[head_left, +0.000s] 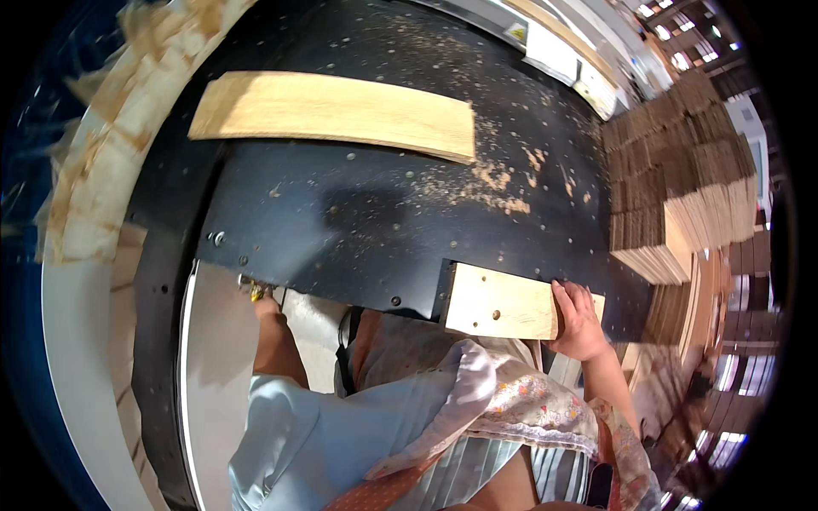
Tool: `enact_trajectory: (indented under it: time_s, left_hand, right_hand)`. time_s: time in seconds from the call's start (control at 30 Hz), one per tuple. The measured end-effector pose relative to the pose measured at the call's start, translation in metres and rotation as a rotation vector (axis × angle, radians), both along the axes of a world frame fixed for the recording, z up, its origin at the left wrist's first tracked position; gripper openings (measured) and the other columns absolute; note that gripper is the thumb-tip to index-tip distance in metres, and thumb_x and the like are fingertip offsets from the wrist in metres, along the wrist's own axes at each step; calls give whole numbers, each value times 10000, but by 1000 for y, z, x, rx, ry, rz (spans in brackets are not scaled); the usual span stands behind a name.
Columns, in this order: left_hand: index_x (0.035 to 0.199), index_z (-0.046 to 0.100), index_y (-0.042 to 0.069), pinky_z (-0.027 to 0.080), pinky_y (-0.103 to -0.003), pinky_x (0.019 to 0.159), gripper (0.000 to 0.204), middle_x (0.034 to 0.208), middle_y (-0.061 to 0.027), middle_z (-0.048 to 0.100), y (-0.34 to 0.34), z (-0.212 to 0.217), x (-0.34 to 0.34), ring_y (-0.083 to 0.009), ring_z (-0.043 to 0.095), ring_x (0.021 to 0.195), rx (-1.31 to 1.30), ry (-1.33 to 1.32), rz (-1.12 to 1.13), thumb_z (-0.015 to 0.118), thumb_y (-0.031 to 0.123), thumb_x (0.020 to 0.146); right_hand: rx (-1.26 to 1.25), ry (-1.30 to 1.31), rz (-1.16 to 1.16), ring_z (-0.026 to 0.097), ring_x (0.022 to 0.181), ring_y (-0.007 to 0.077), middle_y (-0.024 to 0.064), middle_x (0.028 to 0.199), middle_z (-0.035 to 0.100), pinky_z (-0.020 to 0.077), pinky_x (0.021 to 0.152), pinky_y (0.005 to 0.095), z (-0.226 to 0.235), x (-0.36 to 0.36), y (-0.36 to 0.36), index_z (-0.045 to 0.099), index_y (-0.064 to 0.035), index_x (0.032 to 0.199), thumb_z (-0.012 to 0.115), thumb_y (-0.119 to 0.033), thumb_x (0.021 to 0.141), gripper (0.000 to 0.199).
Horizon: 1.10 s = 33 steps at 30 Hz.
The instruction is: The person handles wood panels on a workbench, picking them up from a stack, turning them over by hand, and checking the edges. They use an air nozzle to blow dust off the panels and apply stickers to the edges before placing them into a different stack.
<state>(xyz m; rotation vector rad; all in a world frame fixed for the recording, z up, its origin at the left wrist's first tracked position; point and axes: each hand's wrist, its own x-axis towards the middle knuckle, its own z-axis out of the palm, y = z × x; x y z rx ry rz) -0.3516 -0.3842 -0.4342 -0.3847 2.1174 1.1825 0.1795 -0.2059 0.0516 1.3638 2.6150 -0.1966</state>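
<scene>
Two pale wooden boards are on the black machine table: a plain plank toward the far left, and a knotted board at the near edge. The right hand clasps the latter's right end, fingers close together. The left hand is at a small metal fitting; whether it pinches it, I cannot tell.
</scene>
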Motion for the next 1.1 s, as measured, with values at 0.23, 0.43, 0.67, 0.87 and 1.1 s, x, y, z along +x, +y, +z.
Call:
enact_trajectory:
  time_s: [0.23,0.43,0.67,0.87,1.1]
  left_hand:
    - [1145,574,-25,465,-363,807,354,1048,-120,627,-40,81,38,-211,587,901,154,332,-201,643,225,904]
    - [1188,537,-26,501,-376,880,341,1019,-108,581,-51,305,80,-281,601,1002,812,574,-211,563,204,938]
    - [1018,468,97,539,-290,498,339,863,-102,586,-59,372,108,-253,648,813,731,-115,-371,460,432,967]
    - [1062,425,126,454,-284,425,350,822,-51,519,-77,388,136,-180,593,681,250,32,-507,471,460,967]
    - [1140,453,61,493,-341,522,353,845,-86,532,-113,389,176,-149,564,682,65,274,-883,483,375,981]
  right_hand:
    - [26,47,29,455,1156,397,196,1244,456,335,1026,537,0,9,-6,400,-37,1364,840,-180,492,987]
    - [74,218,90,471,1131,370,165,1207,491,330,1012,507,-7,28,-2,455,-78,1343,790,-169,450,958]
    - [96,414,113,474,1126,340,153,1207,512,343,994,431,-10,37,-2,513,-84,1302,755,-147,466,872]
    - [95,504,72,466,1160,334,147,1238,513,328,1021,444,-22,47,-5,542,-110,1282,757,-136,460,850]
    - [-2,488,39,411,1257,339,146,1310,481,252,1085,526,-14,50,-7,511,-143,1331,874,-344,506,923]
